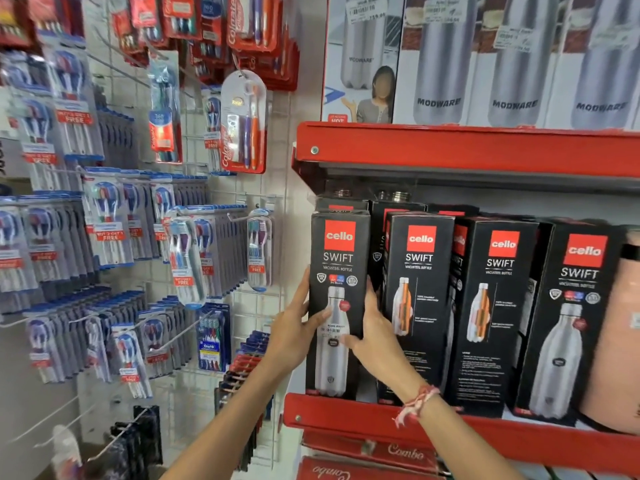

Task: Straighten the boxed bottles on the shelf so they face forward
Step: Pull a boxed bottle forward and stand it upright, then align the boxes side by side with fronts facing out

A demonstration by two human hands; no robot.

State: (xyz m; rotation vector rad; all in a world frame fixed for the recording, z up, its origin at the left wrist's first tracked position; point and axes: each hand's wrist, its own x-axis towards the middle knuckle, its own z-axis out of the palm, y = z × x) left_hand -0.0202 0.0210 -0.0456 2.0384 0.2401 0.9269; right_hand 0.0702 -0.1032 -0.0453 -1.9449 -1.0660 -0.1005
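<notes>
Several tall black Cello Swift bottle boxes stand in a row on a red shelf (346, 412). The leftmost box (339, 265) faces forward, its front showing a silver bottle. My left hand (294, 327) grips its left edge and my right hand (372, 327) grips its right edge. The second box (417, 289) and the third box (495, 306) are turned a little, showing side panels with an orange bottle picture. A fourth box (571, 323) at the right faces roughly forward.
A red upper shelf (467, 147) holds white Modware bottle boxes (440, 57). A peach-coloured flask (620, 341) stands at the far right. Left of the shelf, a wire grid carries hanging toothbrush packs (114, 223). Red Combo packs (381, 455) lie below.
</notes>
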